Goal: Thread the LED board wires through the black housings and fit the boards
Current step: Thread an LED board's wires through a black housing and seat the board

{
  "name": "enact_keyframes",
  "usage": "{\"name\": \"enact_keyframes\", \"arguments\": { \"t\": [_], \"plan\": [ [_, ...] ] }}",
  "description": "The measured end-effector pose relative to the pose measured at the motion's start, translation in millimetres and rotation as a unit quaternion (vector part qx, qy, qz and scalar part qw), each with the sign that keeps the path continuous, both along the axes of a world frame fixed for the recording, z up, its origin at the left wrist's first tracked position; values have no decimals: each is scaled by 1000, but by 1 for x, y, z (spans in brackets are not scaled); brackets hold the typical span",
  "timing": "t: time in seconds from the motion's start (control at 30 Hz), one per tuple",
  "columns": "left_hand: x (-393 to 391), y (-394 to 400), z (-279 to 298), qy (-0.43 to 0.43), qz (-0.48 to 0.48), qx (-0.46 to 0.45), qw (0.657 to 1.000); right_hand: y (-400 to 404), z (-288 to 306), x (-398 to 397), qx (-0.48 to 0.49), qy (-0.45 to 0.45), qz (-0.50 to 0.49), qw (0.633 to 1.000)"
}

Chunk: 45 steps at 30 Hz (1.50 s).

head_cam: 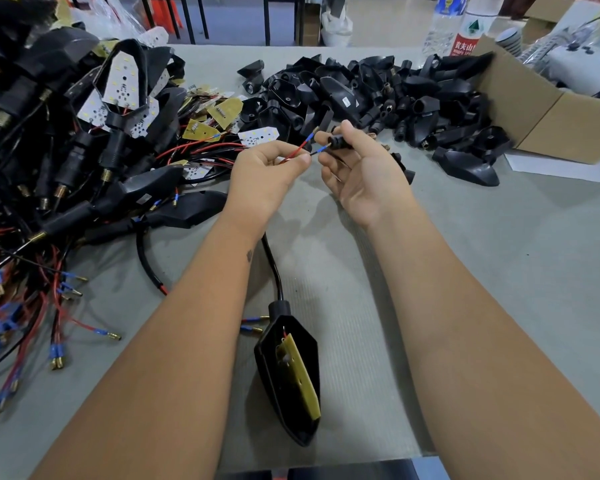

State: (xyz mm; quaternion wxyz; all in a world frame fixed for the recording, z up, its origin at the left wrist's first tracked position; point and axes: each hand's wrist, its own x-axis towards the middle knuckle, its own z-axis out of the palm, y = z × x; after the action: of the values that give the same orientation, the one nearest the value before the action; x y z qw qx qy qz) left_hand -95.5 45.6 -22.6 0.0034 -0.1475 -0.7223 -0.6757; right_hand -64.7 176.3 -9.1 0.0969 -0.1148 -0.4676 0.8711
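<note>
My left hand [264, 178] pinches a red and a black wire [297, 152] with blue-sleeved tips. The tips point at the end of a small black housing [340, 142], which my right hand [361, 168] grips between thumb and fingers. Both hands hover above the middle of the table. Between my forearms lies a black pointed housing [284, 379] with a yellow LED board [298, 375] sitting tilted in it; its black cable [274, 268] runs up under my left wrist.
A heap of wired housings and white LED boards [122, 81] fills the left side. Loose yellow boards [222, 112] lie behind my hands. Empty black housings [378, 95] are piled at back right beside a cardboard box [541, 116]. Bottles [444, 26] stand at the far edge.
</note>
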Motion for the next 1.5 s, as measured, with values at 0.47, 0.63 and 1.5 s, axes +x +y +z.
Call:
{"name": "enact_keyframes", "arguments": {
  "t": [0.47, 0.63, 1.5],
  "plan": [
    [-5, 2, 1, -53, 8, -7, 999, -6, -1, -4, 126, -15, -13, 992],
    [-4, 1, 2, -77, -10, 5, 997, -4, -2, -4, 167, -13, 6, 986],
    [-1, 8, 2, -52, 6, -28, 998, -5, 0, 0, 96, 25, -64, 993]
  ]
}}
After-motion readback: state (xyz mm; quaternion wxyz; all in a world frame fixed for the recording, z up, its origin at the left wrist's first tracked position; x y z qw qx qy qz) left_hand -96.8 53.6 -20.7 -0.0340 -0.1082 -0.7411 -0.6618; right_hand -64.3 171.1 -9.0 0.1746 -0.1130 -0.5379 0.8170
